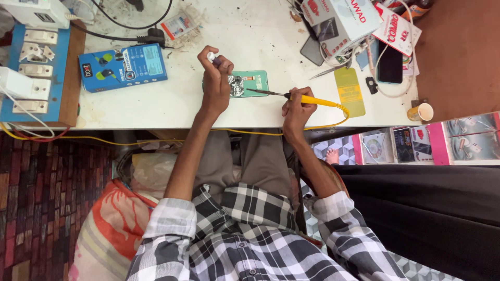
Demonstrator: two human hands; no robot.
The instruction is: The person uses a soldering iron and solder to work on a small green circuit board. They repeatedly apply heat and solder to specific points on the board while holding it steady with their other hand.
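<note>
Phone board (pixel 245 84) lies mid-frame on the worktop (pixel 156 104). Right hand (pixel 297 106) closed around yellow soldering iron (pixel 307 99), tip on the board; left hand (pixel 216 78) pinching small white tube (pixel 211 56). Better to steady both wrists, touch briefly.

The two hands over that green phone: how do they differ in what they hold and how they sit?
The right hand grips a yellow-handled soldering iron lying nearly flat, tip aimed at the opened green phone; the left hand pinches a small pale object upright. The right hand sits beside the phone, while the left hand is over the phone's edge. Both are bare and closed on something above the white table.
</note>
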